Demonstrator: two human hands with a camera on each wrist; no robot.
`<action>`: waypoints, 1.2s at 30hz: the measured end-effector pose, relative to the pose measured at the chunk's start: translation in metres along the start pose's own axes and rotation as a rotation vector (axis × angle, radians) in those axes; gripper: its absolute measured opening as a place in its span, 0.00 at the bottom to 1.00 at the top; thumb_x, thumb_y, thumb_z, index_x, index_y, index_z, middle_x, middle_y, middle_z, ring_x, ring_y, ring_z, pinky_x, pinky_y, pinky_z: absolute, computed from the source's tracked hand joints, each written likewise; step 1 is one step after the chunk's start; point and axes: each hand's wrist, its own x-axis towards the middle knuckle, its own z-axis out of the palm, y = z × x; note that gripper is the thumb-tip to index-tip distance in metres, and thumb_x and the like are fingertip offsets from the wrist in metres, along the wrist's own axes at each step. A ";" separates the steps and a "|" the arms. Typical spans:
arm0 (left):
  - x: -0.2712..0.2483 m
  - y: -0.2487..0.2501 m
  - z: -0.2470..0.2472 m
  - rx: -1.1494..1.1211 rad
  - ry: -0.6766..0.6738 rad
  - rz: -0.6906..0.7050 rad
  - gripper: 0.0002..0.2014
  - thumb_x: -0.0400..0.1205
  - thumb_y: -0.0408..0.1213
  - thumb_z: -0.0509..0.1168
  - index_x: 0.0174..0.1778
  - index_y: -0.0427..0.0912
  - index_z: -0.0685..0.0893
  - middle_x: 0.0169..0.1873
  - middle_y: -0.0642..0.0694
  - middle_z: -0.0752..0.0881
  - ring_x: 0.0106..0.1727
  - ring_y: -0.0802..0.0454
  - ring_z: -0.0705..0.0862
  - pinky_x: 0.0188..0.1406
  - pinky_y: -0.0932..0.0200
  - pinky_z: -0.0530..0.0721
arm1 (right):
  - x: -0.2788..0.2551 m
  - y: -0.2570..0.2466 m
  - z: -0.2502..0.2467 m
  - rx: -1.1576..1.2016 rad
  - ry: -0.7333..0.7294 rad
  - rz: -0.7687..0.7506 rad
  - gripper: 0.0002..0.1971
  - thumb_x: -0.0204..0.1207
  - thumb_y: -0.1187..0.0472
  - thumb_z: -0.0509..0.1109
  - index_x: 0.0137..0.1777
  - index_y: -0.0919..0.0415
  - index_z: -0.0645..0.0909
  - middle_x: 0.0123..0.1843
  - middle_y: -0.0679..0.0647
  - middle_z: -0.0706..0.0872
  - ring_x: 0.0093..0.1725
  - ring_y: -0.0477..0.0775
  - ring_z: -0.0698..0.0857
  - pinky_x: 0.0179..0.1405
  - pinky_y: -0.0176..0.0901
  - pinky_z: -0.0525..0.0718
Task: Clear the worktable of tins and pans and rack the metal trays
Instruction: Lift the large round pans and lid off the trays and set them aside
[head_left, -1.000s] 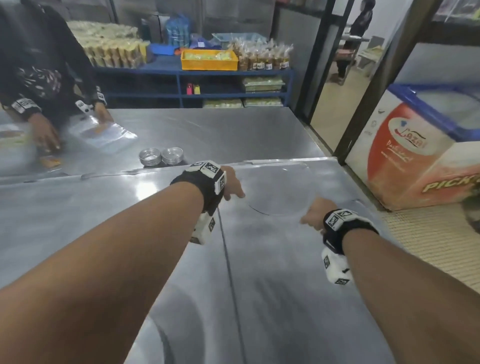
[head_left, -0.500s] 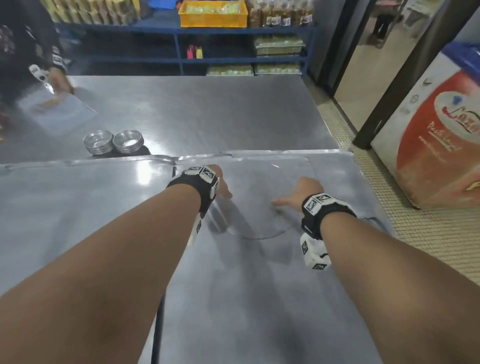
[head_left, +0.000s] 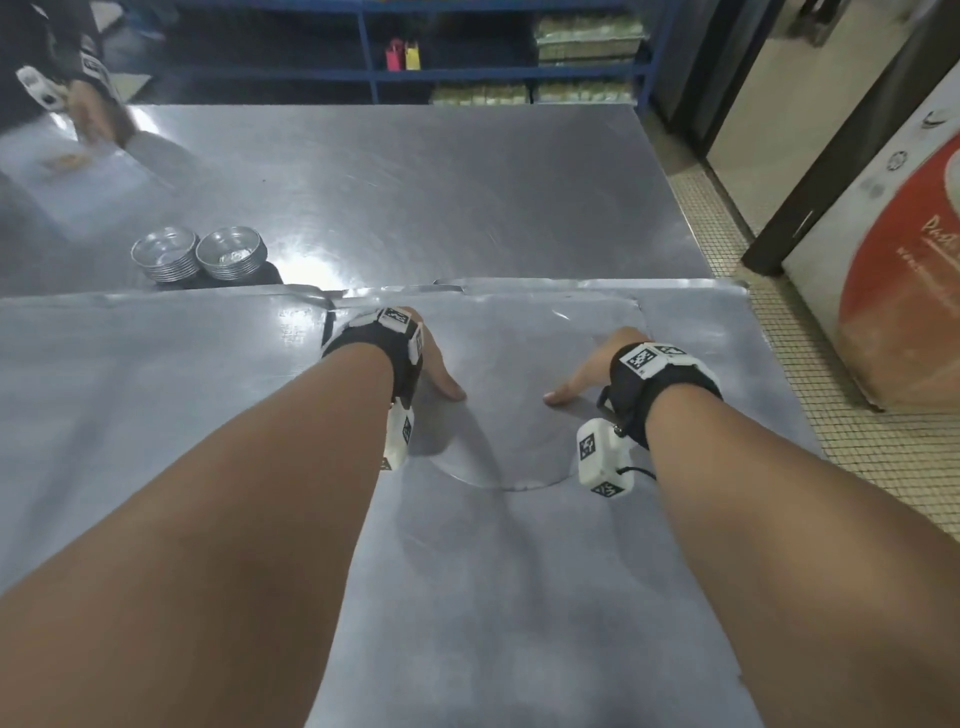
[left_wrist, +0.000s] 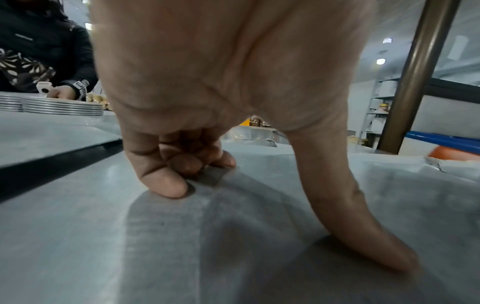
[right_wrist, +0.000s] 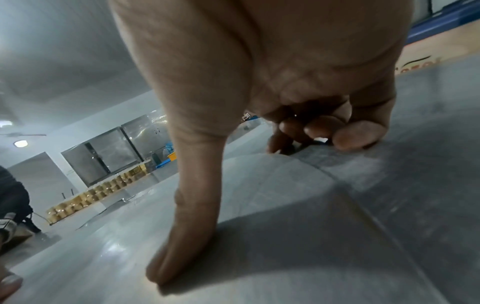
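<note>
A thin round metal tray (head_left: 511, 436) lies flat on a larger rectangular metal tray (head_left: 519, 597) on the near worktable. My left hand (head_left: 434, 358) is at its left rim and my right hand (head_left: 589, 364) at its right rim. In the left wrist view, the left hand (left_wrist: 283, 225) has its fingertips (left_wrist: 168, 189) curled down at the rim and its thumb pressed on the tray (left_wrist: 233, 246). In the right wrist view, the right hand (right_wrist: 255, 207) hooks its fingertips (right_wrist: 355, 137) at the tray's (right_wrist: 272, 185) edge, thumb flat on top. Two stacks of small round tins (head_left: 200, 254) stand beyond, on the far table.
Another flat metal tray (head_left: 156, 389) lies to the left, a dark gap between the two. A second person's hand (head_left: 98, 111) works at the far table's left corner. A chest freezer (head_left: 893, 270) stands right of the table, blue shelves (head_left: 467, 73) behind.
Both hands have come down onto the round tray, thumbs now pressed on its top and fingers curled at its rim. The head view has tilted down and moved closer.
</note>
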 end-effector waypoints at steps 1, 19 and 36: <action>0.000 -0.001 -0.001 0.000 0.018 -0.001 0.28 0.56 0.60 0.86 0.29 0.37 0.88 0.18 0.44 0.86 0.19 0.50 0.84 0.29 0.62 0.82 | 0.001 0.000 -0.002 0.019 -0.016 0.005 0.60 0.49 0.39 0.90 0.81 0.61 0.69 0.68 0.57 0.84 0.63 0.60 0.84 0.67 0.48 0.81; -0.053 -0.015 0.000 -0.303 0.294 0.070 0.45 0.56 0.62 0.84 0.61 0.36 0.82 0.49 0.39 0.86 0.55 0.40 0.88 0.58 0.44 0.88 | -0.063 -0.001 -0.003 0.574 0.287 -0.027 0.60 0.40 0.58 0.95 0.73 0.58 0.66 0.72 0.59 0.77 0.69 0.62 0.81 0.66 0.51 0.80; -0.247 -0.199 -0.082 -0.774 0.805 0.377 0.31 0.58 0.40 0.89 0.51 0.41 0.78 0.46 0.51 0.84 0.51 0.45 0.85 0.42 0.55 0.84 | -0.293 -0.123 0.010 0.684 0.729 -0.452 0.39 0.44 0.50 0.93 0.51 0.63 0.76 0.52 0.57 0.86 0.52 0.58 0.84 0.50 0.51 0.84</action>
